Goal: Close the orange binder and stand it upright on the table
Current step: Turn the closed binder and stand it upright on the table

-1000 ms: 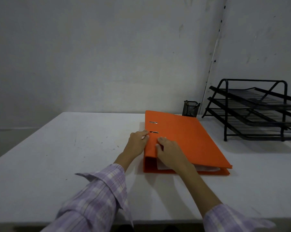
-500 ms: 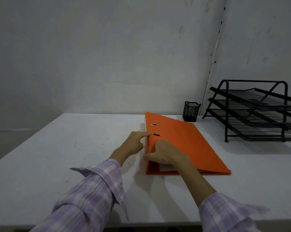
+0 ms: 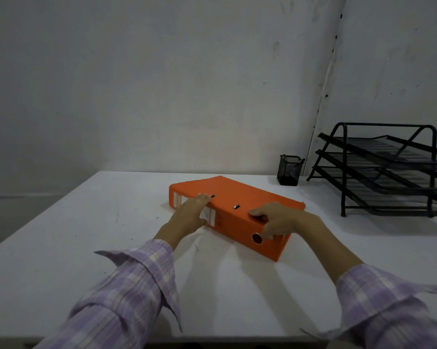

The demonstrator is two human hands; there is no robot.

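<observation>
Both hands (image 3: 275, 220) turned orange binder (image 3: 247, 197) (now closed).

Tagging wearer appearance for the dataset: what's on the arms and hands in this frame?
Both hands, left hand and right hand, are bare: no gloves, rings or watch visible. Both arms wear a long-sleeved shirt in lilac-and-white plaid, left sleeve and right sleeve, with loose, unbuttoned cuffs flaring open.

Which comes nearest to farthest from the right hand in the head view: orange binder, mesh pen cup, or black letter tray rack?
1. Orange binder: under the right hand, touching it.
2. Mesh pen cup: behind the binder, by the wall.
3. Black letter tray rack: far right of the table.
</observation>
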